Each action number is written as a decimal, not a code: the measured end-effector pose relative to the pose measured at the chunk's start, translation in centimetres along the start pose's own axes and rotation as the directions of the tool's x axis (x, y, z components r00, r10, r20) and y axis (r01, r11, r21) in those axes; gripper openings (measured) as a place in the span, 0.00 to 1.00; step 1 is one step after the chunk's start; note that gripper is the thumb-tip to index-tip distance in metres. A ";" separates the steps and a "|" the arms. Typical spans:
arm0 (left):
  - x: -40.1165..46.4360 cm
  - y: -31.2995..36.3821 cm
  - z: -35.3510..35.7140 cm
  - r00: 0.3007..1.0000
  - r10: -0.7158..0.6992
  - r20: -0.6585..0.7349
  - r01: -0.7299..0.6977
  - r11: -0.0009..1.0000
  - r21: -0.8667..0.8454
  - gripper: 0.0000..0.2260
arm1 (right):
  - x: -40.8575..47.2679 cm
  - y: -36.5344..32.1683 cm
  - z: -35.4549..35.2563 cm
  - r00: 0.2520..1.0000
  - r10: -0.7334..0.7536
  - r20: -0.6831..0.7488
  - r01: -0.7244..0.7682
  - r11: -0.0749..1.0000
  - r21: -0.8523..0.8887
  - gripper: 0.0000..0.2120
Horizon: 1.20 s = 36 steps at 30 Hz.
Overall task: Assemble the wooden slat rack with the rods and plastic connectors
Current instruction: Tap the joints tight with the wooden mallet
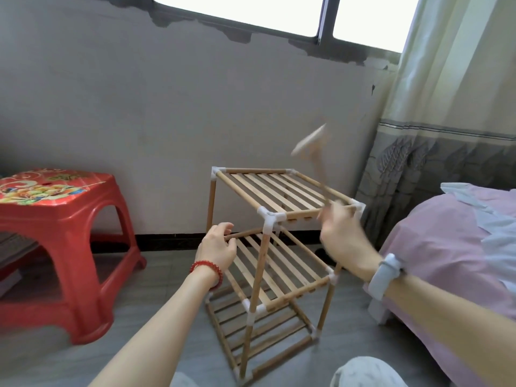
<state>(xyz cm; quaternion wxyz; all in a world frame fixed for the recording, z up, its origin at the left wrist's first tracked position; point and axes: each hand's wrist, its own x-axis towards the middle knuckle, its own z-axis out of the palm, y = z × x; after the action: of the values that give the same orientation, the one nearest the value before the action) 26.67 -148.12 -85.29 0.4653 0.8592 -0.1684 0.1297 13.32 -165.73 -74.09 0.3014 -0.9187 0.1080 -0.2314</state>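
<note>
Three-tier wooden slat rack (268,247) stands upright on the grey floor (156,275), between the red plastic stool (64,233) and the bed (452,261). White plastic connectors (271,219) sit at the corners. Left hand (217,247) — grip curled round the middle tier's side rod (240,234). Right hand (343,236) is at the top tier's near right corner, grip clamped on the handle of a wooden mallet (312,143) — head raised above the rack, motion-blurred.
</note>
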 end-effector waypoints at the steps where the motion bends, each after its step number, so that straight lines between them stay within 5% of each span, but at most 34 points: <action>1: 0.0 0.3 0.0 1.000 0.018 0.006 -0.018 1.000 -0.004 0.16 | -1.0 1.0 1.2 0.969 0.103 0.224 -0.067 0.984 -0.162 0.10; 3: 0.0 0.7 0.0 0.998 0.058 0.029 -0.058 0.998 0.001 0.17 | -0.6 1.4 0.7 0.955 0.132 0.266 -0.086 0.981 -0.177 0.12; 5: 0.3 1.0 -0.2 0.995 0.090 0.034 -0.091 0.996 0.022 0.17 | 1.5 0.1 -1.9 1.000 0.006 -0.021 -0.006 1.000 -0.011 0.11; 7: 0.5 1.1 -0.2 0.996 0.081 0.028 -0.082 0.996 0.021 0.18 | 1.9 -0.9 -3.1 0.967 -0.074 -0.245 0.104 0.988 0.112 0.10; 8: 0.5 1.2 -0.3 0.998 0.067 0.018 -0.067 0.998 0.017 0.18 | 1.5 -0.8 -2.6 0.976 -0.084 -0.203 0.104 0.991 0.090 0.08; 9: 0.4 1.3 -0.3 0.998 0.054 0.011 -0.054 0.998 0.013 0.18 | 0.5 -0.4 -1.1 0.997 -0.069 -0.039 0.069 0.998 -0.002 0.07; 11: 0.2 1.1 -0.2 0.999 0.041 0.012 -0.041 0.999 0.002 0.17 | -1.1 0.9 1.2 0.926 0.094 0.366 0.006 0.965 -0.261 0.09; 13: 0.0 0.9 -0.2 0.999 0.047 0.017 -0.047 0.999 0.003 0.17 | 0.9 0.7 -0.4 0.957 0.073 0.281 -0.003 0.971 -0.239 0.11; 16: 0.1 0.6 -0.3 0.999 0.038 0.011 -0.038 0.999 -0.001 0.18 | 2.7 -1.0 -3.4 0.985 -0.019 -0.172 0.037 0.994 0.100 0.12; 17: 0.1 0.7 -0.3 0.999 0.035 0.012 -0.035 0.999 -0.004 0.18 | 2.1 -0.8 -3.1 0.991 0.007 -0.137 0.010 0.992 0.127 0.13; 20: 0.2 1.6 -0.2 0.997 0.066 0.035 -0.066 0.998 -0.002 0.20 | -1.8 1.2 0.9 0.910 0.135 0.393 -0.049 0.974 -0.220 0.13; 22: 0.4 2.0 -0.2 0.994 0.100 0.052 -0.101 0.995 0.013 0.21 | -0.2 0.9 -0.2 0.948 0.073 0.309 -0.034 0.991 -0.127 0.13; 25: 0.9 2.3 -0.2 0.994 0.102 0.048 -0.102 0.995 -0.004 0.24 | 2.4 -0.8 -2.8 0.991 -0.015 -0.129 0.037 0.985 0.170 0.13; 27: 1.1 2.5 -0.2 0.995 0.095 0.031 -0.095 0.995 -0.015 0.24 | 1.6 -0.5 -1.1 1.000 0.011 0.025 -0.012 0.998 0.059 0.11; 29: 1.2 2.7 -0.1 0.996 0.089 0.030 -0.089 0.996 -0.014 0.24 | -0.3 0.8 1.1 0.908 0.149 0.391 -0.077 0.978 -0.193 0.11; 30: 1.2 2.7 -0.1 0.995 0.094 0.039 -0.094 0.996 -0.007 0.24 | -0.2 0.7 0.8 0.897 0.152 0.415 -0.083 0.980 -0.181 0.12; 32: 1.4 2.4 -0.1 0.993 0.108 0.048 -0.109 0.994 0.006 0.24 | 2.2 -0.1 -1.2 0.985 0.070 0.157 -0.071 0.997 0.003 0.14; 34: 1.4 2.1 -0.1 0.994 0.092 0.051 -0.093 0.996 0.007 0.24 | 2.8 -1.0 -2.7 0.989 0.012 -0.148 0.011 0.987 0.158 0.13; 36: 1.3 1.9 0.0 0.995 0.080 0.052 -0.081 0.997 0.017 0.24 | 1.6 -0.7 -1.6 1.000 0.009 0.021 -0.009 1.000 0.018 0.11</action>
<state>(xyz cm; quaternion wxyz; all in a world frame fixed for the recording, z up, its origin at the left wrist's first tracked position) 27.09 -149.35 -83.38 0.4470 0.8592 -0.2134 0.1280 13.93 -166.51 -71.95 0.3119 -0.9178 0.1069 -0.2214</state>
